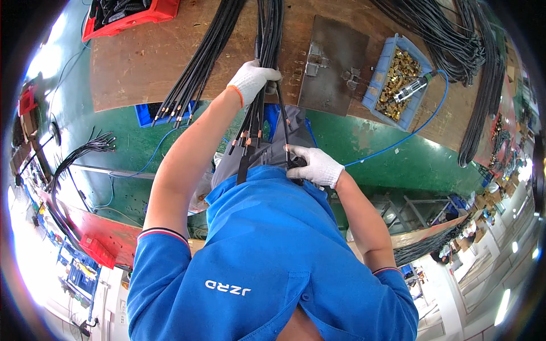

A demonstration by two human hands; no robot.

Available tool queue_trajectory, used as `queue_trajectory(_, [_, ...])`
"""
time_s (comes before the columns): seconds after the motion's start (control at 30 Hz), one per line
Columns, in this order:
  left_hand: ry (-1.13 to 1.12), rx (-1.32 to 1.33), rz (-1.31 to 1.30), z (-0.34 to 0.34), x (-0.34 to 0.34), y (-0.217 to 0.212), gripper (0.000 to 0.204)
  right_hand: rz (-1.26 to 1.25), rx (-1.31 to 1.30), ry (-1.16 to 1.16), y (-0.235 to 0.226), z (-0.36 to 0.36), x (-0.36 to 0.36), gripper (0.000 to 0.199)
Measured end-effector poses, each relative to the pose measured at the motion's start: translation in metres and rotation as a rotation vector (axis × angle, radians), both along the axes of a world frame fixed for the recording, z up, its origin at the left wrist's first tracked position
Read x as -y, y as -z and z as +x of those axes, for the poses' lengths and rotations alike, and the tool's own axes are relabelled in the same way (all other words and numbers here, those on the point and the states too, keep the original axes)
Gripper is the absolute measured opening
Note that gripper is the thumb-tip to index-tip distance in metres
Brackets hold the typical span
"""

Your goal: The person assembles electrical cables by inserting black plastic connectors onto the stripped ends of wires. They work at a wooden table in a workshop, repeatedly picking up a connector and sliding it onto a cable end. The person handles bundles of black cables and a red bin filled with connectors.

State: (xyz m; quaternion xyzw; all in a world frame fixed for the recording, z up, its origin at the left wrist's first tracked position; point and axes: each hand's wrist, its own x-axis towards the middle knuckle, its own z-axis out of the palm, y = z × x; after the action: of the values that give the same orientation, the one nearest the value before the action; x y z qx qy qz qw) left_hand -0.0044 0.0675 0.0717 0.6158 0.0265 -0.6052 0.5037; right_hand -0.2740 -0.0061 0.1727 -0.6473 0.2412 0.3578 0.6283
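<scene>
My left hand [253, 82], in a white knitted glove, is closed round a bundle of black cables [269, 34] at the table's near edge. The lower ends of that bundle hang over my lap and show bare copper tips [245, 136]. My right hand [316, 166], also gloved, pinches one single black cable [284, 116] near its copper end, close to my waist. Something small and black sits under the right fingers, and its kind is hidden. Beside my left hand, another bundle of black cables [205, 57] with copper ends lies across the table edge.
To the right stand a metal plate [330, 68] with small blocks and a blue bin [372, 91] of brass-coloured parts. A hand-held tool [410, 89] on a blue hose [418, 129] lies over it. Coiled cables [455, 45] and a red bin [162, 10] occupy the far corners.
</scene>
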Motion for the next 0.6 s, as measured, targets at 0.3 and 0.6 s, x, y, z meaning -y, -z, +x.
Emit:
queue_trajectory(0.3, [0.006, -0.023, 0.023, 0.0, 0.002, -0.007, 0.027, -0.137, -0.034, 0.464, 0.035, 0.023, -0.004, 0.075])
queue_trajectory(0.6, [0.093, 0.023, 0.045, 0.03, -0.022, -0.03, 0.037, -0.508, 0.197, 0.506, 0.091, 0.158, 0.062, 0.059])
